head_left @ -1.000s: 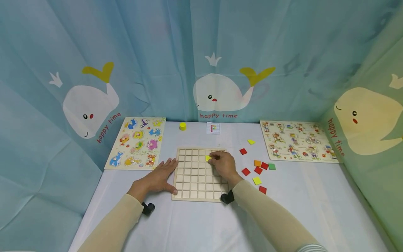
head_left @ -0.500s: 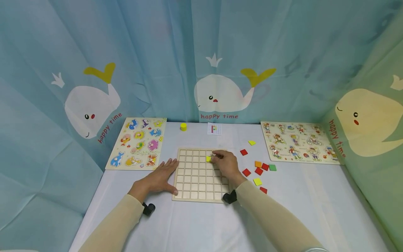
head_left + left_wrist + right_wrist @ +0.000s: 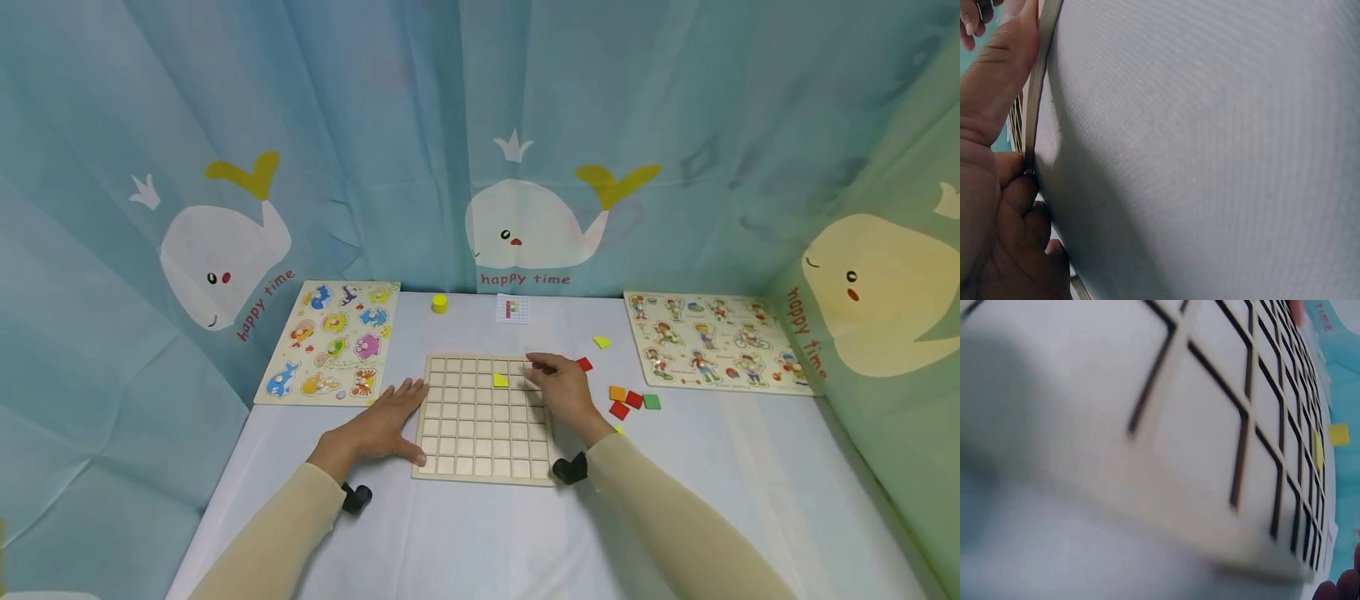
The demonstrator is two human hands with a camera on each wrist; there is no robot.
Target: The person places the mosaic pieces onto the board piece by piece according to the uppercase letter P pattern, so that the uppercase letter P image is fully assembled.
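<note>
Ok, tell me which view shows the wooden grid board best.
The head view: it shows nearly the whole wooden grid board from above. The left wrist view catches only a sliver along its edge; the right wrist view shows it slanted, near rim blurred.

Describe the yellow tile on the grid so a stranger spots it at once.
On the table, find the wooden grid. In its second row from the far edge, right of center, lies the yellow tile. It is the only colored piece visible on the grid.
</note>
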